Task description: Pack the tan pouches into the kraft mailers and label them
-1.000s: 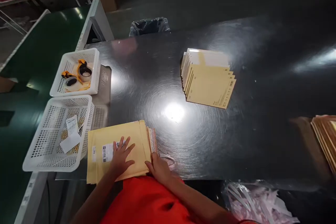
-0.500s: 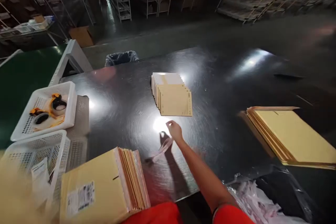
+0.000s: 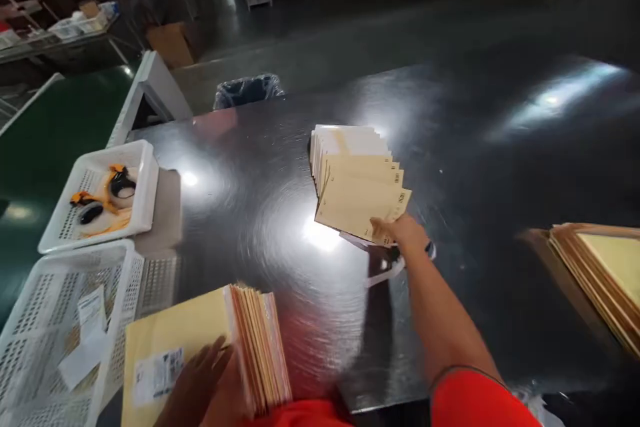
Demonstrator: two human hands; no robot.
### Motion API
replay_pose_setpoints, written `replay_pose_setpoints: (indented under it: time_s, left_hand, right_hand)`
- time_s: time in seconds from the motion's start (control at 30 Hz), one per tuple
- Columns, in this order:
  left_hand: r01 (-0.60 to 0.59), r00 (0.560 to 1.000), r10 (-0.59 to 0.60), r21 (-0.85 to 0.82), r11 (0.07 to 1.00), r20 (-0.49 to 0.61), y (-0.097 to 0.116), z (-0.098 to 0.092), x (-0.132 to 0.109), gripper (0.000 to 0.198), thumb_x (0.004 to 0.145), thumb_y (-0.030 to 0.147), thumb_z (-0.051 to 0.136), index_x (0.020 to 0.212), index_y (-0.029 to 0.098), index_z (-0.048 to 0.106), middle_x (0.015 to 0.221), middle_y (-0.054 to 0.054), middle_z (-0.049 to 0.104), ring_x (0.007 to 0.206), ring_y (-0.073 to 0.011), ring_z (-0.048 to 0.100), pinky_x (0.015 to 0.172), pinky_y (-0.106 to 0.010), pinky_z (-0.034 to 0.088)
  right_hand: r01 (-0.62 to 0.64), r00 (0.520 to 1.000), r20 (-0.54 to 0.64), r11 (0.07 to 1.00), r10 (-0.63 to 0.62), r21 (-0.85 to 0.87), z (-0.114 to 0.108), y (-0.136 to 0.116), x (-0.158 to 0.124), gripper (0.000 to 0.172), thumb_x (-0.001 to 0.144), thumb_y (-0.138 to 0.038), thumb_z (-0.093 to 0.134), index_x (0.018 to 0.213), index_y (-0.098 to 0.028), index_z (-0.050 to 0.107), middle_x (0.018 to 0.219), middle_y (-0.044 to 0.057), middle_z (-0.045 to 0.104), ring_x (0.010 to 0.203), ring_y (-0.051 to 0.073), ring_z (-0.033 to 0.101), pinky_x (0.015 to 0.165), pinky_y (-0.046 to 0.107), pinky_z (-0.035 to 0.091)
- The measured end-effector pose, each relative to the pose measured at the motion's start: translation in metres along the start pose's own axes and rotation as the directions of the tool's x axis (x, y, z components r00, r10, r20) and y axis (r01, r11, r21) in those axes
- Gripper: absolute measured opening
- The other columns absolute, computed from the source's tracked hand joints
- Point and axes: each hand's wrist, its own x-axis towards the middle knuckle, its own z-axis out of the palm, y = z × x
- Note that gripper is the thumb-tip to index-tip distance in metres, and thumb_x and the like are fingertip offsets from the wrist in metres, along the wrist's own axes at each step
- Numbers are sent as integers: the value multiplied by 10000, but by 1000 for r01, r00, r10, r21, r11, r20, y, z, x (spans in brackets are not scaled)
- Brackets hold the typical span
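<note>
My right hand point(image 3: 400, 232) reaches across the dark shiny table point(image 3: 475, 167) and pinches the near corner of the top envelope of a fanned pile of small tan envelopes point(image 3: 356, 181). A pale strip point(image 3: 384, 273) hangs below that hand. My left hand point(image 3: 200, 383) rests, blurred, with fingers spread on a stack of large yellow padded mailers point(image 3: 200, 347) at the near edge; the top mailer bears a white label point(image 3: 156, 368).
Two white perforated baskets stand at the left: the far one point(image 3: 145, 177) holds tape dispensers, the near one point(image 3: 115, 293) holds paper slips. Another stack of mailers point(image 3: 600, 273) lies at the right. A lined bin point(image 3: 247, 89) stands behind the table.
My right hand has moved from the bare table, trailing the strip, forward and right onto the small envelope pile. My left hand has come back into view on the mailer stack.
</note>
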Motion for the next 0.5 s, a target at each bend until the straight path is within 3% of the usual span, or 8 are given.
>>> replay_pose_setpoints:
  time_s: [0.07,0.1,0.17,0.23,0.3,0.37,0.43,0.5]
  left_hand:
    - [-50,990,48,12,999,136,6,-20,-7,676,715,-37,556,1286,322,517,1521,-45,375,1145,-258,556,915,-391,486]
    - [-92,976,88,6,996,201,9,-31,-5,631,714,-36,534,1252,293,535,1553,-61,312,1100,-259,572,871,-395,496]
    - [-141,959,145,-31,989,246,13,-53,3,435,745,-6,516,1100,231,601,1538,-85,327,1098,-284,559,827,-404,487]
    - [-166,953,177,-67,984,244,16,-69,12,287,771,42,547,995,209,614,1396,-82,498,1096,-283,545,821,-382,471]
    - [-168,958,184,-88,982,220,18,-78,15,213,788,94,585,967,207,604,1190,-62,612,1069,-265,540,817,-353,458]
    - [-156,969,172,-103,982,177,19,-83,12,174,832,132,565,987,208,589,1103,-51,619,1047,-243,534,814,-335,450]
    - [-138,980,153,-120,983,127,20,-84,7,128,894,162,498,982,203,582,1104,-52,602,1038,-218,529,822,-318,442]
    - [-127,986,141,-139,982,89,21,-85,2,143,932,177,442,948,196,583,1090,-51,595,1026,-200,530,826,-304,438]
  right_hand:
    - [51,992,99,975,-74,218,3,18,-27,462,641,-471,718,971,-172,596,816,107,665,662,214,610,580,343,472]
    - [52,985,135,930,-108,364,7,28,-45,459,650,-508,682,973,-200,575,736,51,644,547,168,556,499,298,432]
    - [13,975,170,799,-143,601,21,47,-92,538,609,-583,661,994,-232,529,671,-1,612,449,134,485,418,262,378]
    - [-63,960,231,680,-158,730,40,61,-146,603,543,-602,707,985,-239,515,716,7,640,508,159,555,455,283,446]
    - [-131,919,333,633,-212,763,58,70,-200,583,555,-589,734,973,-239,526,805,34,680,643,203,641,567,331,532]
    - [-155,853,425,629,-304,762,71,73,-242,520,610,-575,732,960,-240,543,870,57,700,740,232,673,647,360,562]
    - [-121,799,470,666,-374,736,76,75,-265,485,650,-584,711,959,-245,554,909,78,709,809,259,683,689,379,571]
    - [-119,767,508,692,-392,712,72,78,-269,498,641,-591,715,965,-248,556,923,90,712,856,284,685,734,407,573]
